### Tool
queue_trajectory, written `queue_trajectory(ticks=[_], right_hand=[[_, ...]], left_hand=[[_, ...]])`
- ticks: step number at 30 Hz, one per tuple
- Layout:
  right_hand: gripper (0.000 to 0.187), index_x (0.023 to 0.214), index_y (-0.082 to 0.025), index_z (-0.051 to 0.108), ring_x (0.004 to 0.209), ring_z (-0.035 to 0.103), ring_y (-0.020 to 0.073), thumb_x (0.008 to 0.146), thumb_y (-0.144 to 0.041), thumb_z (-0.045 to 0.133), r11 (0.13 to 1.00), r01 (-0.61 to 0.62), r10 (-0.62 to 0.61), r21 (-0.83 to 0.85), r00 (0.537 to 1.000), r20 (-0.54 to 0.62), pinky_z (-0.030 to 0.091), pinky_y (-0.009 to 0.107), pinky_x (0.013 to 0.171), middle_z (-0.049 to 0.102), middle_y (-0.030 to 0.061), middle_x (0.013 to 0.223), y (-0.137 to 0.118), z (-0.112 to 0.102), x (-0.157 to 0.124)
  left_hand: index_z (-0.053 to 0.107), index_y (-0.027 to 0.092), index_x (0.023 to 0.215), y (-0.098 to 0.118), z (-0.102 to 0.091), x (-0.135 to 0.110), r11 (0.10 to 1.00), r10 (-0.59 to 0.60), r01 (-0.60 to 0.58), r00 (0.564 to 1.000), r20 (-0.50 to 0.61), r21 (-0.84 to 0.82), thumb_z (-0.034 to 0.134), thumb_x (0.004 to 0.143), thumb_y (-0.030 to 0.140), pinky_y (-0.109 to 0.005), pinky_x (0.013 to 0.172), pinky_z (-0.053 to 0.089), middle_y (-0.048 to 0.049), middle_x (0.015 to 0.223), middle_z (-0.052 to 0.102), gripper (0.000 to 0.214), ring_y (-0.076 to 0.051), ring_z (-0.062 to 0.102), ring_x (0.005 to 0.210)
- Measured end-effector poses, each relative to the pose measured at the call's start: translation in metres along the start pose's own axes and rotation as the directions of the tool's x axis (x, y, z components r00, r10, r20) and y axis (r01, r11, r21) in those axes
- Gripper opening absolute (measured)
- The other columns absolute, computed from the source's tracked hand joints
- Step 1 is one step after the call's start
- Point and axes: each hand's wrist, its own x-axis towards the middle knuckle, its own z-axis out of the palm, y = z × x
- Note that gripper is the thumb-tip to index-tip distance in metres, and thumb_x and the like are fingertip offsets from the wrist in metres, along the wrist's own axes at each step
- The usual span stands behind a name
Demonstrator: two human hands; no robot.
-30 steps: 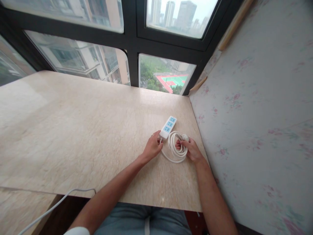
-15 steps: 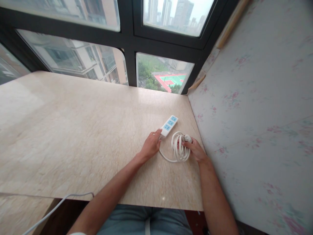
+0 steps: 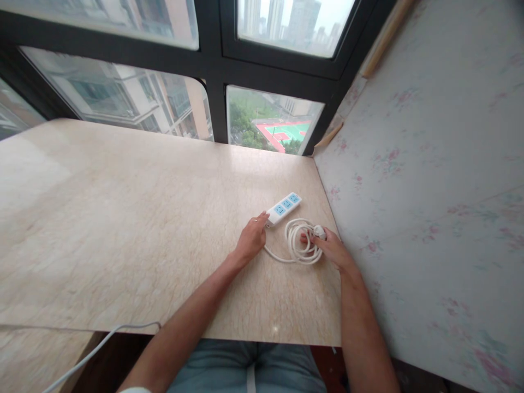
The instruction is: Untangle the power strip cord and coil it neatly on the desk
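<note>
A white power strip with blue socket faces lies slanted on the stone-look countertop. Its near end is gripped by my left hand, which has a ring on one finger. From that end a white cord runs right into a loose coil. My right hand is closed around the right side of the coil, with fingertips showing through the loops. A white plug sits at the top of the coil, against my right thumb and fingers.
The beige countertop meets a flowered wall close on the right and dark-framed windows at the back. Another white cable crosses the front edge at lower left, beside my left forearm.
The coil has spread lower and looser, and the plug has shifted slightly right with my right hand. The power strip has turned a little clockwise, its far end moving right.
</note>
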Motion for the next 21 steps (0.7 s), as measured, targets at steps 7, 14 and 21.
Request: queue_trajectory(ticks=[7,14,21], right_hand=[[0.01,0.082,-0.02,0.057,0.056,0.064,0.0153,0.078,-0.029,0.057,0.881,0.021,-0.113,-0.473,0.98,-0.166,0.046,0.023,0.05,0.064,-0.0013,0.071,0.0,-0.009,0.0],[0.008,0.075,-0.021,0.056,0.055,0.064,0.0163,0.076,-0.026,0.061,0.922,0.017,-0.054,-0.387,0.995,-0.085,0.05,0.026,0.052,0.065,-0.0007,0.069,-0.018,0.003,-0.009],[0.011,0.08,-0.018,0.059,0.052,0.064,0.0143,0.075,-0.024,0.066,0.996,-0.023,0.025,-0.085,1.0,0.016,0.054,0.024,0.049,0.07,0.002,0.072,-0.034,0.019,-0.018]], left_hand=[[0.057,0.015,0.124,0.003,-0.003,0.001,0.999,-0.016,0.017,1.0,0.018,-0.051,0.053,0.082,0.007,-0.043,0.107,0.043,-0.0156,0.139,0.053,0.044,-0.025,0.054,0.125],[0.062,0.016,0.117,0.012,-0.003,-0.002,1.0,-0.004,0.004,1.0,0.008,-0.02,0.055,0.082,0.009,-0.043,0.106,0.043,-0.0162,0.137,0.055,0.036,-0.026,0.054,0.124],[0.068,0.014,0.107,0.019,-0.005,-0.003,1.0,0.029,-0.028,0.995,-0.097,0.011,0.052,0.087,0.014,-0.042,0.103,0.044,-0.016,0.126,0.06,0.025,-0.026,0.053,0.121]])
